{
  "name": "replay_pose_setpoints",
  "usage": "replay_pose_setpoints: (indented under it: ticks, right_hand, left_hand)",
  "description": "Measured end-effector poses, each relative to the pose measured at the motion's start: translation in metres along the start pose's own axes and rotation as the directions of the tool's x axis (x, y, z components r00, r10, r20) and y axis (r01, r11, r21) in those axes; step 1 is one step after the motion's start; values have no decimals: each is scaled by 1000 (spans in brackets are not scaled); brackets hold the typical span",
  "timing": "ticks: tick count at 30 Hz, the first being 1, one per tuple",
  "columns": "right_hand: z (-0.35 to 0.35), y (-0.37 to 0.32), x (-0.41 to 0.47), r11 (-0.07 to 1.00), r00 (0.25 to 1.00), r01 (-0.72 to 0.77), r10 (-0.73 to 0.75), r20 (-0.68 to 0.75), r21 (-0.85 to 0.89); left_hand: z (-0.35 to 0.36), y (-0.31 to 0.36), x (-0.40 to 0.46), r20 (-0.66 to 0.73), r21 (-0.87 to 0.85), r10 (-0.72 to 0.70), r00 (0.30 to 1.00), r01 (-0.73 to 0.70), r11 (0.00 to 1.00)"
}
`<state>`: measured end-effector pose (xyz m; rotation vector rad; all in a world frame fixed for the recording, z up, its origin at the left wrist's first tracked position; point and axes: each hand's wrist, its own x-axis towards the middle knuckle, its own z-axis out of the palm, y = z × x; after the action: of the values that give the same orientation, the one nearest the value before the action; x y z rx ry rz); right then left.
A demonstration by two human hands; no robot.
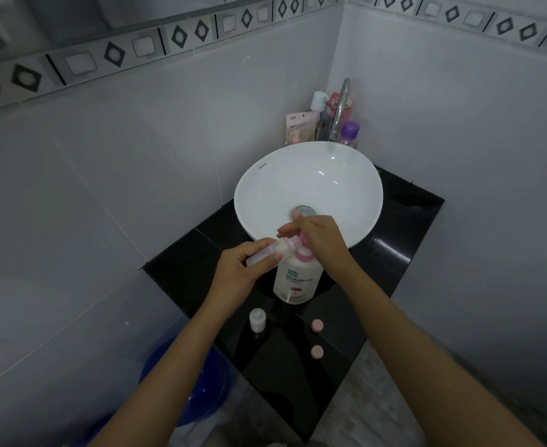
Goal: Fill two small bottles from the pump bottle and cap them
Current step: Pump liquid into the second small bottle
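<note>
A white pump bottle (294, 282) with a pink pump head stands on the black counter (298, 366) in front of the basin. My left hand (236, 272) grips a small clear bottle (265, 253), tilted on its side with its mouth at the pump's spout. My right hand (320, 240) rests on top of the pink pump head, its fingers curled over it. A second small bottle (257, 320) stands upright and uncapped on the counter. Two pink caps lie nearby, one (317, 325) farther and one (316, 351) nearer.
A white round basin (259, 188) sits behind the pump bottle, with a chrome tap (340, 111) and several toiletries (301, 124) in the corner. White tiled walls close in left and right. A blue bucket (188, 391) stands on the floor at lower left.
</note>
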<state>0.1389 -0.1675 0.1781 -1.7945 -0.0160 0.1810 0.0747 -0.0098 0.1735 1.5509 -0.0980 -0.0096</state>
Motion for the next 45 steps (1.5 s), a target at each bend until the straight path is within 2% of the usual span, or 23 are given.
replay_pose_setpoints:
  ticks: [4,7,10,15,19,23,30,35,38,43,45]
  right_hand:
    - [3,6,0,999,997,27,-24,-73,39]
    - [6,16,-1,999,998,14,-10,-68,47]
    - [6,19,-1,1000,999,-19,19,-42,13]
    - [-1,6,6,995,999,29,-33,-38,-96]
    - [2,14,5,1000,998,19,-20,-57,-5]
    - [5,20,1,998,998,-63,64,-24,27]
    - [-3,9,8,987,998,22,-32,-59,-159]
    - [1,19,9,999,998,6,-8,-55,-33]
    - [5,26,5,999,998,-41,41,-39,8]
    - [-5,14,9,988,1000,16,-14,10,-156]
    - [-4,10,12,987,1000,23,-26,-17,-161]
  left_hand:
    - [0,0,2,-4,17,9,1000,-9,1000]
    - [0,-6,1,5,33,-10,1000,10,999]
    - [1,-8,-1,23,34,-25,999,24,999]
    - [0,3,1,16,7,30,999,-30,1000]
    - [0,-1,4,14,18,21,1000,-21,1000]
    - [0,-8,1,33,22,-47,998,46,999]
    - [-3,0,5,32,19,-17,999,16,1000]
    - [-2,-4,6,11,38,10,1000,-11,999]
    - [-1,-9,2,20,45,-22,1000,21,999]
    - [-2,-4,4,21,27,-27,999,26,999]
    - [-3,0,7,20,34,-17,1000,16,999]
